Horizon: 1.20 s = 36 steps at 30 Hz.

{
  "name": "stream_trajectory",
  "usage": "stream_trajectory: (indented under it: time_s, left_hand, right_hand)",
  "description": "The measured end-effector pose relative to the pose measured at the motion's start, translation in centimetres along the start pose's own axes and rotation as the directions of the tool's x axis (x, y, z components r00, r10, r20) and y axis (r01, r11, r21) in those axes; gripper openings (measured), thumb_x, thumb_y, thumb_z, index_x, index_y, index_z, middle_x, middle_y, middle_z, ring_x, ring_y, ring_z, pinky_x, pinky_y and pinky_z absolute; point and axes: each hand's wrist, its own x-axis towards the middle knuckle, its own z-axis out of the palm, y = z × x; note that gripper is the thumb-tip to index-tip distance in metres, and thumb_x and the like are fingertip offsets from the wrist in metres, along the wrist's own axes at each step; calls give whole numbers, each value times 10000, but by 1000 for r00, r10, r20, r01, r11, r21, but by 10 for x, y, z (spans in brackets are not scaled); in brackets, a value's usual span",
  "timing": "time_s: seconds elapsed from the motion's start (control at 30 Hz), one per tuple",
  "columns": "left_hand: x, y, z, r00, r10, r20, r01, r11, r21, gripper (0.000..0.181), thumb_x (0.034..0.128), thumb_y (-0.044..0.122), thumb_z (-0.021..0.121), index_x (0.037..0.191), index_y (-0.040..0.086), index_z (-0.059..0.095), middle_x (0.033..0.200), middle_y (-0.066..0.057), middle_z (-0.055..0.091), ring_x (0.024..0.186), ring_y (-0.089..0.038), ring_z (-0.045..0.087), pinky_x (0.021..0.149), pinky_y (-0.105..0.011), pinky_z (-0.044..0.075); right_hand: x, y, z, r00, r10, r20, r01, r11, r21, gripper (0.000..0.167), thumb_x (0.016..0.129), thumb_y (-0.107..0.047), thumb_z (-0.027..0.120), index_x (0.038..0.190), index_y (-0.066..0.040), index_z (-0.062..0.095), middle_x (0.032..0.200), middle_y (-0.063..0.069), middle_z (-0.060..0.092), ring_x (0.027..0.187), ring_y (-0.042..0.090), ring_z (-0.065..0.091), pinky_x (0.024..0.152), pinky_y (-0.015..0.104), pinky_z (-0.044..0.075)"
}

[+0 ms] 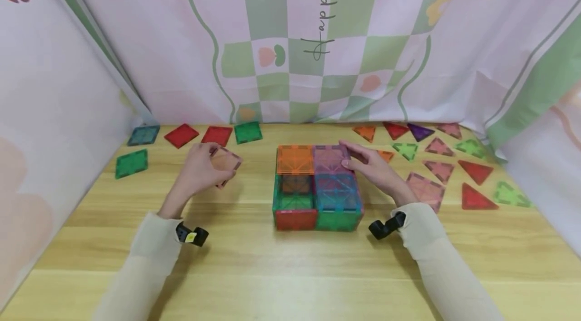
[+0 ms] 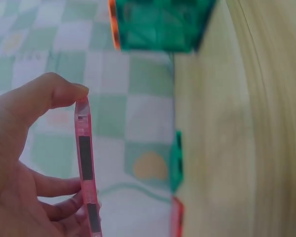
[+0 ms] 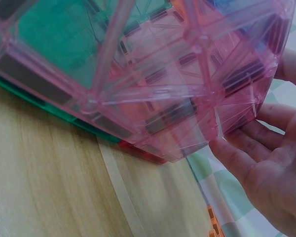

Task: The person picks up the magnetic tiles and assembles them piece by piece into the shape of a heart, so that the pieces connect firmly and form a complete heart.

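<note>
Pinching a pink tile (image 1: 226, 160), left hand (image 1: 201, 170) left of the box (image 1: 328, 191), relaxed right hand (image 1: 374, 167) touching its corner

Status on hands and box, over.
Left hand: pinching pink tile. Right hand: touching box. Near-left top square open. Nothing seen between tile and box.

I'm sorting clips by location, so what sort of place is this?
Probably an indoor play area, perhaps curtained off for filming: a wood-grain table, a box of translucent tiles and printed fabric hanging behind.
</note>
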Motion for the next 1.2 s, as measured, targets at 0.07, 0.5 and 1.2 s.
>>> stream_trajectory:
  time_s: [0.07,0.5,1.2]
  left_hand:
    - [-2,12,3,1000,24,6,-24,1000,3,705,744,281,773,1303,-35,482,1309,-249,447,1194,-388,409,936,-556,433]
    - [-11,79,34,898,396,190,-406,914,13,724,682,251,786,1312,7,527,1236,-147,496,1131,-282,451,891,-418,471]
    - [-9,90,65,777,524,348,-545,837,-44,649,807,296,729,1378,97,494,1357,-87,448,1259,-241,364,1035,-426,381]
  right_hand:
    - [0,0,0,1000,5,-2,-5,1000,-9,608,975,-258,546,1498,-84,289,1542,144,298,1428,291,256,975,105,349]
    - [0,-1,0,1000,16,4,-16,1000,-9,620,975,-266,546,1501,-78,278,1547,125,292,1434,274,245,1100,355,310]
    - [-2,-3,1,1000,-7,13,7,1000,-4,628,987,-261,521,1508,-54,238,1562,175,229,1442,322,203,1014,147,348]
